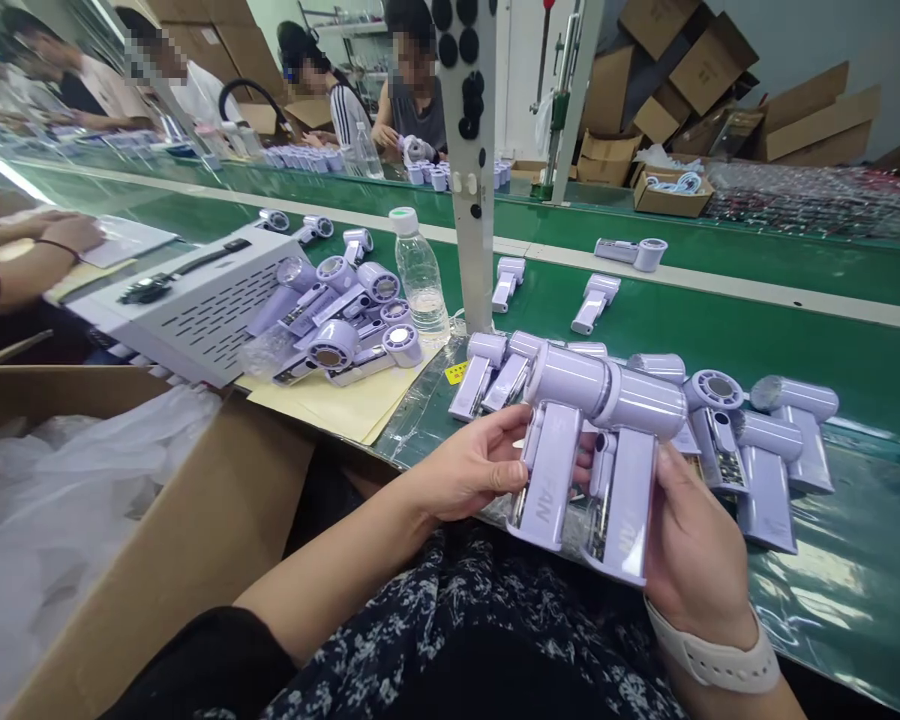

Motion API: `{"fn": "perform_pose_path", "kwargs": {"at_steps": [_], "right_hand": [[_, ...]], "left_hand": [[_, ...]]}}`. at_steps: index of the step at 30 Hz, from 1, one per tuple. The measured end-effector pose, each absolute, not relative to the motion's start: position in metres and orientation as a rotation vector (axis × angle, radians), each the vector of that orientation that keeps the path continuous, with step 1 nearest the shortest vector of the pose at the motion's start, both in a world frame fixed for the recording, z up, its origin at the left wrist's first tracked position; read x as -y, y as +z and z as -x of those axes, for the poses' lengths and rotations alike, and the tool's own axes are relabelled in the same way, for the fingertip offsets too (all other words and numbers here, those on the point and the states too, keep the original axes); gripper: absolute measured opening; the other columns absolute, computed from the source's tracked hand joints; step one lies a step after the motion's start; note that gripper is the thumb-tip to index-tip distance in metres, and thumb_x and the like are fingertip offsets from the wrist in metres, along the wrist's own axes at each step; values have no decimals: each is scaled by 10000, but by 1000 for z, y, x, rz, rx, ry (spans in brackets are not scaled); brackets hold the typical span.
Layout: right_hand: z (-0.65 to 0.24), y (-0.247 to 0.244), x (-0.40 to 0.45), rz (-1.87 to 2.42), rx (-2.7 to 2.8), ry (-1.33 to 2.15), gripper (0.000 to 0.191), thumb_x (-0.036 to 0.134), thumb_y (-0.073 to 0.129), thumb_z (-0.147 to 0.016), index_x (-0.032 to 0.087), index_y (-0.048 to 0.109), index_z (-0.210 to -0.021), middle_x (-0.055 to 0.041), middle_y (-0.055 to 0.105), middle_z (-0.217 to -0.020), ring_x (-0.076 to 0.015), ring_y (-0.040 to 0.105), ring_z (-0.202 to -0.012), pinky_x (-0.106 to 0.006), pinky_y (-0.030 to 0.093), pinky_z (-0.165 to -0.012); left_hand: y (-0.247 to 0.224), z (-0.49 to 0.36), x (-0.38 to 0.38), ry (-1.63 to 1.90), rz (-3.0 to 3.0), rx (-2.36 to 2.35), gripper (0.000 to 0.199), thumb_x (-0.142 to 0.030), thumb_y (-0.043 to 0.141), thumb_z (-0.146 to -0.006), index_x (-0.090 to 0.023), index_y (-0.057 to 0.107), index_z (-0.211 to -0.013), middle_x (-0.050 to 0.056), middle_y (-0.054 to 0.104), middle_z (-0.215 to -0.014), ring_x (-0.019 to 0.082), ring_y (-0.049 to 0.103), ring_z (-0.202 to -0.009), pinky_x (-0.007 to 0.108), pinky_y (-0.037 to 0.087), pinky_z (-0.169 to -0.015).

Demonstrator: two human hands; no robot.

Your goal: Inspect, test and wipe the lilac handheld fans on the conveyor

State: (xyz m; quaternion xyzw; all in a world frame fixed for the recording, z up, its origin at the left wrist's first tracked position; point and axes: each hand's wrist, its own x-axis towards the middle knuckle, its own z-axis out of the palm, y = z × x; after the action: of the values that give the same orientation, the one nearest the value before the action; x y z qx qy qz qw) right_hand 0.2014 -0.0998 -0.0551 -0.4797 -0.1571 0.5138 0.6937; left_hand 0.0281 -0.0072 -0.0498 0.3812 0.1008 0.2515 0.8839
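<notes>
Two lavender handheld fans are held side by side, upright, above the table's front edge. My left hand (487, 465) has its thumb and fingers around the handle of the left fan (551, 470). The right fan (630, 500) rests in my right hand (697, 540), with the thumb along its handle and most fingers hidden behind. Both fan heads touch each other. More lavender fans lie just behind on the green table: a group at the left (487, 365), and others at the right (772, 480) beside my right hand.
A fan pile (334, 325) lies on yellow paper (337, 405) near a plastic bottle (420, 270) and white metal box (195, 300). A post (469, 180) rises behind. An open carton (247, 500) stands left. People sit across the green conveyor (720, 300); another person's hands (67, 235) are at left.
</notes>
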Motion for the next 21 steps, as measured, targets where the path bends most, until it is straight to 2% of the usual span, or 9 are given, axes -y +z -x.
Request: {"fn": "perform_pose_path", "kwargs": {"at_steps": [4,8,11,13,14,16,18,19,21], "right_hand": [[-202,-62,102,1123,449,1091,406,445,571,-972,271,667,-1326,-96,791,-1117,-333,767,-993,-475,661,-787],[-205,-68,103,1078,620,1041,425,465,505,-1001,276,636,-1359,-95,793,-1099,-326,773,-972,-475,664,-764],[-213,-63,107,1146,889,785,393,431,613,-968,265,638,-1324,-96,779,-1125,-311,757,-1011,-423,649,-767],[-219,-57,111,1182,1171,603,487,317,767,-865,270,613,-1325,-94,750,-1212,-317,723,-1099,-426,621,-864],[-222,-54,112,1143,1333,533,559,246,810,-812,278,600,-1329,-93,724,-1274,-327,694,-1160,-456,590,-943],[-224,-53,111,983,1603,448,672,137,803,-766,295,563,-1374,-91,652,-1402,-348,614,-1285,-541,483,-1092],[-224,-57,109,849,1729,436,760,102,762,-771,301,503,-1457,-91,604,-1467,-354,552,-1360,-591,403,-1157],[-224,-60,109,840,1738,463,819,94,758,-773,314,456,-1502,-88,604,-1471,-350,556,-1360,-599,398,-1159],[-226,-64,112,915,1653,584,888,92,809,-744,353,443,-1511,-72,661,-1410,-347,599,-1319,-607,405,-1151]], "left_hand": [[-47,-25,6,496,-831,-217,661,-303,903,-729,-181,632,-1320,166,692,-1306,242,740,-1066,358,582,-960],[-47,-22,6,504,-931,-263,668,-231,871,-727,-195,614,-1343,154,707,-1275,270,725,-1105,395,566,-974],[-46,-22,8,607,-1168,-386,594,-177,803,-733,-189,633,-1302,133,734,-1230,285,728,-1085,383,581,-919],[-45,-22,8,735,-1467,-464,479,-160,765,-754,-183,677,-1224,121,738,-1234,302,719,-1108,399,588,-921],[-45,-22,8,832,-1651,-469,393,-167,747,-785,-185,700,-1175,114,741,-1237,308,704,-1149,426,570,-979],[-49,-23,4,1125,-2003,-420,231,-190,677,-885,-205,727,-1109,92,755,-1224,290,655,-1254,492,441,-1163],[-55,-23,-2,1425,-2214,-322,226,-197,580,-969,-230,716,-1147,79,766,-1207,248,624,-1305,529,301,-1254],[-57,-22,-4,1497,-2242,-272,247,-203,571,-980,-236,697,-1189,83,764,-1215,237,627,-1301,536,299,-1252],[-59,-16,-6,1413,-2122,-216,288,-258,683,-921,-227,683,-1207,107,752,-1231,252,651,-1261,521,404,-1188]]}}
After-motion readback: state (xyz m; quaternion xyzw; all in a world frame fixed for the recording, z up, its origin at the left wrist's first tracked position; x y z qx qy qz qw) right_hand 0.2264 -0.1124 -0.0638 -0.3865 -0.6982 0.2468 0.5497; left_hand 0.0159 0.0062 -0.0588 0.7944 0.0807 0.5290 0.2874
